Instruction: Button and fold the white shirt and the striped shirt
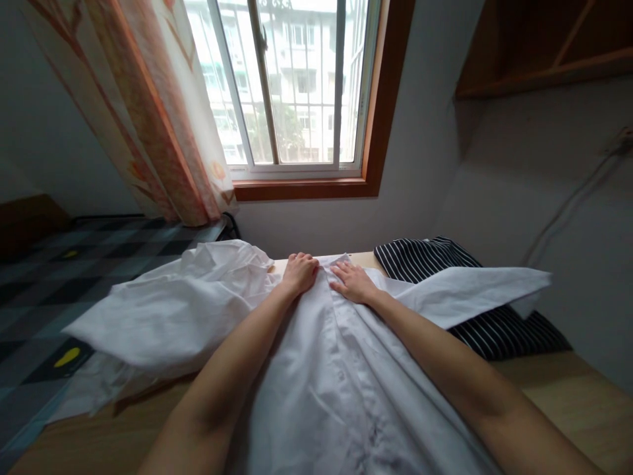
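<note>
A white shirt (pixel 316 369) lies lengthwise in front of me, its buttoned front strip running down the middle. At its far end, by the collar, my left hand (pixel 301 272) is closed with curled fingers on the cloth. Beside it, my right hand (pixel 353 280) lies flat on the shirt, fingers apart. One white sleeve (pixel 475 289) reaches out to the right across a folded black cloth with white stripes (pixel 420 260). A crumpled heap of white cloth (pixel 173 316) lies left of my left arm; whether it joins the shirt I cannot tell.
Under the cloth is a light wooden table (pixel 588 386). A bed with a dark checked cover (pixel 30 284) stands at the left. Ahead are a window (pixel 301 99) and a patterned curtain (pixel 163 112). A wooden shelf (pixel 544 76) and a cable (pixel 568 198) are on the right wall.
</note>
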The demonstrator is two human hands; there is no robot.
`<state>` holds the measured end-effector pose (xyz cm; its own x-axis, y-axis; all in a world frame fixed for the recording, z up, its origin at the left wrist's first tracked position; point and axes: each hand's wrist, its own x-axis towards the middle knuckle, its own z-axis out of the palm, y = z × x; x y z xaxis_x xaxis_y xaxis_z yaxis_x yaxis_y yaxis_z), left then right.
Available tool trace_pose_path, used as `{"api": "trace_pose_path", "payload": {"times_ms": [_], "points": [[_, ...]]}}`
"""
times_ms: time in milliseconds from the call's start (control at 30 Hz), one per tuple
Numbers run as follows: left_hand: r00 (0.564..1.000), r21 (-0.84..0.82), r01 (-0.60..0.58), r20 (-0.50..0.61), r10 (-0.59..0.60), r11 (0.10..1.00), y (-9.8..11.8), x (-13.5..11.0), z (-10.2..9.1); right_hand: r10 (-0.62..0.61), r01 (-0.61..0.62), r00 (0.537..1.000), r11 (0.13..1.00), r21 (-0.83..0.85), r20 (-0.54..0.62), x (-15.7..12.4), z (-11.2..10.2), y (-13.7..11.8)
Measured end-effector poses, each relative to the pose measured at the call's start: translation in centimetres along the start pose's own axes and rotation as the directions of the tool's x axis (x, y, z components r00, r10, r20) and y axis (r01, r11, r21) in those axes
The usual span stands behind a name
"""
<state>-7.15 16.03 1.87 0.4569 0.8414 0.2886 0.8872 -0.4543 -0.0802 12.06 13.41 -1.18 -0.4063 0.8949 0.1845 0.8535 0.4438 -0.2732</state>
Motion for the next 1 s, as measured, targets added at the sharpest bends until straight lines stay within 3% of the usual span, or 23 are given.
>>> {"api": "trace_pose_path", "payload": {"times_ms": [133, 200, 367, 467, 533, 633, 800, 1000], "points": [[0.986, -0.071, 0.164, -0.007, -0.164, 0.984, -0.8, 0.3, 1.5, 0.020, -0.016, 0.997, 0.997, -0.071, 0.068, -1.0, 0.1, 0.0], [0.986, -0.084, 0.166, -0.017, -0.168, 0.983, -0.8, 0.3, 1.8, 0.023, -0.019, 0.998, 0.998, -0.063, 0.060, -1.3, -0.3, 0.2], [0.991, -0.184, 0.136, 0.007, -0.137, 0.973, -0.4, 0.1, -0.5, 0.157, -0.159, 0.986, 0.986, -0.054, -0.054, -0.5, -1.8, -1.1], [0.964, -0.234, 0.158, -0.175, -0.201, 0.959, 0.5, 0.2, -2.2, 0.238, -0.263, 0.948, 0.960, -0.100, -0.210, 0.9, -2.2, -2.9], [0.925, -0.252, 0.199, -0.271, -0.266, 0.947, 1.3, 0.3, -2.5, 0.250, -0.281, 0.940, 0.953, -0.110, -0.230, 1.8, -1.8, -3.9], [0.921, -0.296, 0.270, -0.200, -0.336, 0.916, 2.3, 0.4, -1.3, 0.298, -0.322, 0.935, 0.941, -0.106, -0.194, 2.5, -0.6, -4.7], [0.933, -0.376, 0.290, -0.096, -0.348, 0.880, 2.6, 0.1, 1.5, 0.299, -0.332, 0.920, 0.939, -0.096, -0.255, 2.2, 0.8, -3.8], [0.936, -0.373, 0.288, -0.083, -0.341, 0.882, 2.7, -0.1, 1.8, 0.419, -0.377, 0.872, 0.904, 0.200, -0.252, 1.8, 0.9, -2.0]]}}
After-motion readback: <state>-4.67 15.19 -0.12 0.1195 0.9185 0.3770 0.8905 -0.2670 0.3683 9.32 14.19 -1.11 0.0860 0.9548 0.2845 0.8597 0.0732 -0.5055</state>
